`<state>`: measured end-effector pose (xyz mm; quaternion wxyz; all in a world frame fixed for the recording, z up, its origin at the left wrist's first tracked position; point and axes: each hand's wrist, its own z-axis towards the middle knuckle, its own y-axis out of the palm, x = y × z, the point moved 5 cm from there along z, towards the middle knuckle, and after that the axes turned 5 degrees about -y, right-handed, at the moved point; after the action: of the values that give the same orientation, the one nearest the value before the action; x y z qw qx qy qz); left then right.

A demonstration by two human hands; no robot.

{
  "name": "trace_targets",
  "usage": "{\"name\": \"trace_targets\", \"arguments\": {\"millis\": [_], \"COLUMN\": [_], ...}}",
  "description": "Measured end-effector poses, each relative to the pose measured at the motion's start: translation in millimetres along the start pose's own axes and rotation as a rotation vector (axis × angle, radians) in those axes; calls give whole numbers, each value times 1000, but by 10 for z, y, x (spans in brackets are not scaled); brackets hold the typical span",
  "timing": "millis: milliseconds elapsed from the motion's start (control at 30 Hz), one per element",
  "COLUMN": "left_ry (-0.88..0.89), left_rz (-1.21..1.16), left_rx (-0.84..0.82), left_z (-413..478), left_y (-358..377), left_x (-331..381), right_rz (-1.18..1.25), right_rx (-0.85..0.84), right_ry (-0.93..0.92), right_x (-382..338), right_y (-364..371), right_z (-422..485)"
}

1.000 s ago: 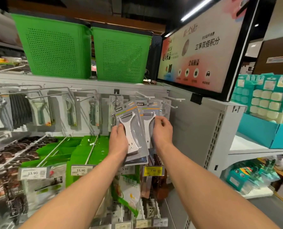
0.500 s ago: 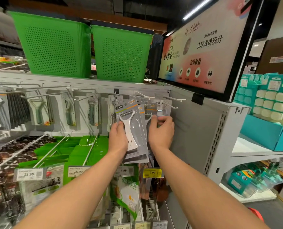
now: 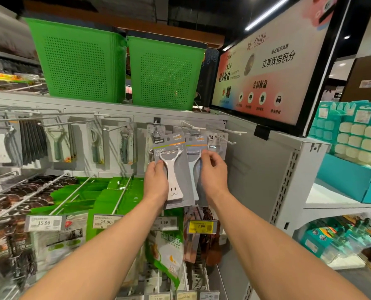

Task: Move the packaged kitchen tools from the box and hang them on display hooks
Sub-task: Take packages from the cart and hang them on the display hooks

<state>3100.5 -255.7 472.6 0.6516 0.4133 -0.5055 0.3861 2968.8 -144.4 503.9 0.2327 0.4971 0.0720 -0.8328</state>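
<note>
My left hand (image 3: 156, 180) grips a stack of grey-carded white peelers (image 3: 176, 169) by its left edge, held up in front of the pegboard. My right hand (image 3: 212, 169) pinches another carded peeler (image 3: 196, 146) just to the right, its top close to a white display hook (image 3: 191, 126). Whether that card's hole is on the hook I cannot tell. A further packaged peeler (image 3: 218, 141) hangs behind on the hook to the right. No box is in view.
Two green perforated baskets (image 3: 83, 68) stand on the top shelf. Hooks to the left carry other packaged peelers (image 3: 59, 144). Green packets (image 3: 113, 191) and price tags (image 3: 106, 221) fill the rows below. A screen (image 3: 271, 66) and teal cartons (image 3: 353, 144) sit at right.
Both hands rose with their peeler cards toward the upper hooks. My right hand shifted from holding the card's lower part to pinching it near the blade.
</note>
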Motion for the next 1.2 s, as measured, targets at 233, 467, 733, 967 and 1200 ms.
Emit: {"name": "trace_targets", "arguments": {"millis": [233, 467, 733, 967, 1200], "left_ry": [38, 75, 138, 217, 280], "left_rz": [23, -13, 2, 45, 90], "left_rx": [4, -7, -54, -131, -213], "left_z": [55, 75, 75, 93, 43], "left_y": [10, -12, -9, 172, 378], "left_x": [11, 35, 39, 64, 38], "right_rz": [-5, -13, -186, -206, -119], "right_rx": [60, 172, 136, 146, 40], "right_ry": [32, 32, 75, 65, 212], "right_x": [41, 84, 186, 226, 346], "right_y": [-20, 5, 8, -56, -74], "right_z": [63, 44, 148, 219, 288]}}
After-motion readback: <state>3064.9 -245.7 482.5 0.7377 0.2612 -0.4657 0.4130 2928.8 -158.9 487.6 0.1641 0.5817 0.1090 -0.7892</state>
